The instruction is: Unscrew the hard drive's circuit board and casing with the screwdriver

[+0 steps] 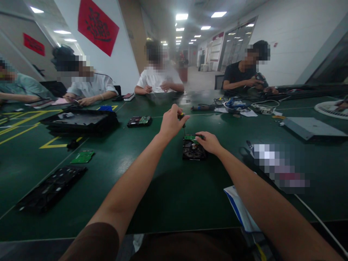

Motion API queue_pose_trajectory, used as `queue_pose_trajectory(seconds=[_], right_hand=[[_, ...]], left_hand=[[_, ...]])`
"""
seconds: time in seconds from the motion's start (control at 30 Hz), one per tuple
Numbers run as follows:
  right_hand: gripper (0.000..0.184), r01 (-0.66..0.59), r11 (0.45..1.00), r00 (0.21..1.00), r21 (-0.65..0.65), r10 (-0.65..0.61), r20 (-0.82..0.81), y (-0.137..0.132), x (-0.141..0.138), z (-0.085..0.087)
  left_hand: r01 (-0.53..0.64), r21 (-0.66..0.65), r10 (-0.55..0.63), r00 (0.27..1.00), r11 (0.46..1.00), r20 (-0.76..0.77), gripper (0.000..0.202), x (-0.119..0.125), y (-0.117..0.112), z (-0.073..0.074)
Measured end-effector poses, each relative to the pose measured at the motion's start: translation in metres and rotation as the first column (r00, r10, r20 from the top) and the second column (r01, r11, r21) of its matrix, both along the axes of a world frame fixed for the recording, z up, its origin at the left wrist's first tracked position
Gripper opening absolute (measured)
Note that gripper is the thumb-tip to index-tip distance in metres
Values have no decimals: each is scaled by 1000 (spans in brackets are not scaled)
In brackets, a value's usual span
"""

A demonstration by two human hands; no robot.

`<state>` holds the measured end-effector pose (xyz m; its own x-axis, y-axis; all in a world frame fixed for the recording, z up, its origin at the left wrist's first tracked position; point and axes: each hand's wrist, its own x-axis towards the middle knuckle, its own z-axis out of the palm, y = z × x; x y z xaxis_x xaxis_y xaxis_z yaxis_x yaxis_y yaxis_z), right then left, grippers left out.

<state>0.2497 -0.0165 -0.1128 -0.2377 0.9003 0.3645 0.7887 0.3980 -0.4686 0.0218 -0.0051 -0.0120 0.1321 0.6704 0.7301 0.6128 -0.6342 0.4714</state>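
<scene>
In front of me on the green table lies a hard drive [194, 153], its underside up, with a green circuit board [189, 137] at its far end. My left hand [173, 122] is closed around the handle of a screwdriver [184, 129], which points down at the board. The tip meets the far edge of the drive, though the exact contact is too small to make out. My right hand [209, 142] grips the drive's right far corner, fingers bent over the board.
Left of me lie black drive casings [51, 186], a loose green circuit board [82, 156] and another hard drive [139, 121]. A black tray [81, 121] stands beyond. At right are a grey metal box [312, 128], cables [235, 105] and a blue-white packet [240, 208]. Several people sit opposite.
</scene>
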Motion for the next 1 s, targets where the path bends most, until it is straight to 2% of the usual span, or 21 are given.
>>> queue_pose_trajectory(seconds=[0.2,0.43,0.53,0.7,0.87,1.0], right_hand=[[31,6,1000,1000,-4,-6,-12,1,-1,-1],[31,13,1000,1000,-3,-13,-18,1,0,-2],[31,12,1000,1000,-8,-12,-20,1,0,-2],[31,11,1000,1000,-10,-11,-21,1,-1,-1],[32,-4,1000,1000,-4,4,-23,1,0,-2],[31,-4,1000,1000,-13,4,-17,3,1,-2]], left_hand=[[-26,49,30,996,998,-87,16,-1,-2,4],[-35,6,36,986,999,-161,23,-4,-6,8],[11,-29,-14,994,1000,-111,19,-3,-6,7],[50,-82,-48,998,995,30,28,0,-5,2],[37,-31,-32,991,999,132,24,3,-5,-1],[71,-5,-70,991,997,118,21,1,-3,-1]])
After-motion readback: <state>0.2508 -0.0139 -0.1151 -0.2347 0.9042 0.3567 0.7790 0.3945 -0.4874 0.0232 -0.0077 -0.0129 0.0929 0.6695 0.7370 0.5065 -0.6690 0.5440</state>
